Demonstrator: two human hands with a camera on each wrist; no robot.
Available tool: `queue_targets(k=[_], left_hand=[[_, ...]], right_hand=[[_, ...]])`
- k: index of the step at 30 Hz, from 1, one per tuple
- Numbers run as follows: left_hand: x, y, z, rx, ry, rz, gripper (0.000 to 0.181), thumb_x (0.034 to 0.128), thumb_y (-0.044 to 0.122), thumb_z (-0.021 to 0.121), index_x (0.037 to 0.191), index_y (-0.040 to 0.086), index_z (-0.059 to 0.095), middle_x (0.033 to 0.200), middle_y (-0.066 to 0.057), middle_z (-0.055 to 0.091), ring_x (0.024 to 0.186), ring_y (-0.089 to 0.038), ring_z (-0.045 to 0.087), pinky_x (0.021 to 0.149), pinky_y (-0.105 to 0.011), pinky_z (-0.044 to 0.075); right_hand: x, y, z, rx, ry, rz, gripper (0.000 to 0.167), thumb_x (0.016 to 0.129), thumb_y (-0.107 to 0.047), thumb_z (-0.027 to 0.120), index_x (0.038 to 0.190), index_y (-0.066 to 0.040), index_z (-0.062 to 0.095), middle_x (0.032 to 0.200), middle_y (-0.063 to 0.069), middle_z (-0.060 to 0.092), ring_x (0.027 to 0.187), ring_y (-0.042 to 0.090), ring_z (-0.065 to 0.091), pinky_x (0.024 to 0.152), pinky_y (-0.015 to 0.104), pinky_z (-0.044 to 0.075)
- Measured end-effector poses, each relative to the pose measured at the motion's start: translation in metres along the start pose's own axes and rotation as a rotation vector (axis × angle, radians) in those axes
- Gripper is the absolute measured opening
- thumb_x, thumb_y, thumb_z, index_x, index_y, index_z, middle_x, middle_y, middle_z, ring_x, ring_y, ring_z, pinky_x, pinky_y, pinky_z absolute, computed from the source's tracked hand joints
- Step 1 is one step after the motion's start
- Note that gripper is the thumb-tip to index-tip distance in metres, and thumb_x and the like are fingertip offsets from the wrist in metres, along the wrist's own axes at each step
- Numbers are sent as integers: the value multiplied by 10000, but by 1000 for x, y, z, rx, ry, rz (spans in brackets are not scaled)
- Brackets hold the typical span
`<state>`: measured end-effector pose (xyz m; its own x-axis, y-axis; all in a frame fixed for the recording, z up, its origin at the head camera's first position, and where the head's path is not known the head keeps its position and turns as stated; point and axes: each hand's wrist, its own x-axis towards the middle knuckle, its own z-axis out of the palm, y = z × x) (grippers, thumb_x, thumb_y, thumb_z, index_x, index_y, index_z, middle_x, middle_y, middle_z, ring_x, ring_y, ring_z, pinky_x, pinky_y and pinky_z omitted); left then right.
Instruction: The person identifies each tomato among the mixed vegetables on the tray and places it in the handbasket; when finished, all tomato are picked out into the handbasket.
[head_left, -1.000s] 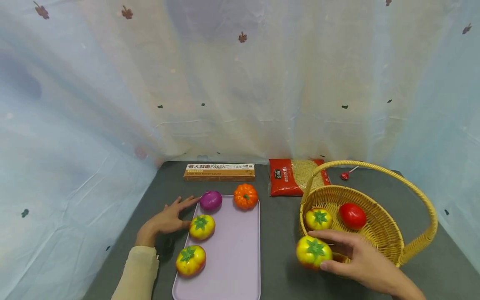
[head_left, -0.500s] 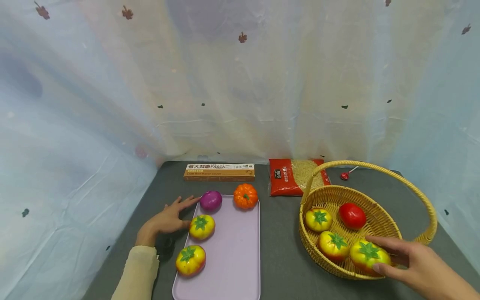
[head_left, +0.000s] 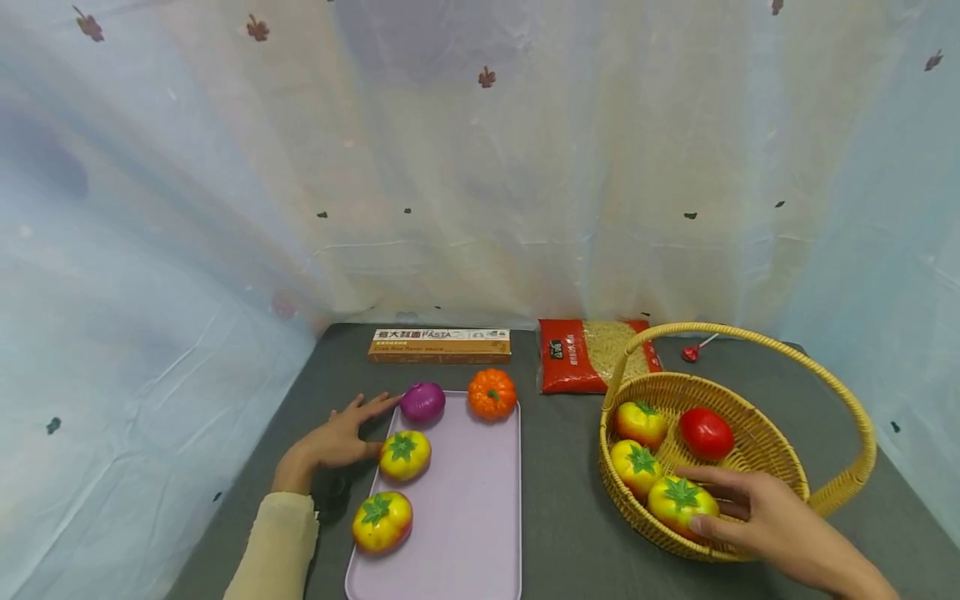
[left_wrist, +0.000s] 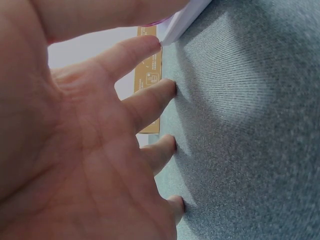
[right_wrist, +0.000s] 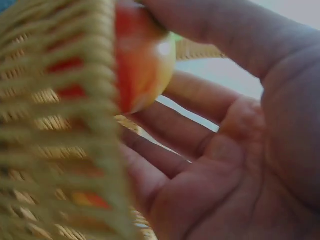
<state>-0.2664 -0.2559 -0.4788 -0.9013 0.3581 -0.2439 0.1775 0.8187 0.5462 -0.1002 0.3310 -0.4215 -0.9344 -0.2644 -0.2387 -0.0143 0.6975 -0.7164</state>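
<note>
My right hand (head_left: pixel 772 517) pinches a yellow-and-red persimmon (head_left: pixel 681 507) with a green leafy top, low inside the wicker basket (head_left: pixel 757 408) near its front rim. That fruit touches a second persimmon (head_left: pixel 636 468), and a tilted third persimmon (head_left: pixel 641 425) lies behind. A red tomato-like fruit (head_left: pixel 707 433) sits farther back in the basket. In the right wrist view the basket rim partly hides the held persimmon (right_wrist: pixel 145 60). My left hand (head_left: pixel 337 437) rests with spread fingers at the left edge of the lilac tray (head_left: pixel 472 500), beside a purple onion (head_left: pixel 423 402) and a persimmon (head_left: pixel 405 456).
Another persimmon (head_left: pixel 382 522) lies on the tray's left side, and an orange pumpkin (head_left: pixel 492 394) at its far right corner. Behind are a pasta box (head_left: pixel 439 346), a red bag of pasta (head_left: pixel 573 358) and a lollipop (head_left: pixel 692 353). The basket's tall handle (head_left: pixel 810 367) arches over it.
My right hand carried its persimmon from outside the basket's front left over to the right inside it, then leftward. The other two persimmons there shifted left and back. My left hand stayed still.
</note>
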Motion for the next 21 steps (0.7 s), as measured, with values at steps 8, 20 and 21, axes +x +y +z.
queue_targets(k=[8,20,21], left_hand=[[1,0,0,-11,-2,-13,894,891,289,818,1696,303,431,1807,-184,281,1655,-605,55,1215,-886,-25],[1,-2,1,-2,1,14,884,893,268,800,1697,271,433,1799,-199,291,1646,-622,71,1210,-894,-13],[1,-2,1,-2,2,14,884,893,267,800,1697,270,433,1800,-199,291,1646,-622,72,1210,-893,-14]], right_hand=[[20,-4,17,31,78,-90,540,974,-356,839,1451,-142,704,1450,137,715,1204,166,759,910,265,662],[12,1,10,30,64,-42,658,976,-346,838,1513,-30,626,1493,258,664,1215,400,764,914,359,679],[9,1,9,24,78,-27,652,986,-343,829,1517,-28,622,1495,256,664,1206,382,770,907,335,678]])
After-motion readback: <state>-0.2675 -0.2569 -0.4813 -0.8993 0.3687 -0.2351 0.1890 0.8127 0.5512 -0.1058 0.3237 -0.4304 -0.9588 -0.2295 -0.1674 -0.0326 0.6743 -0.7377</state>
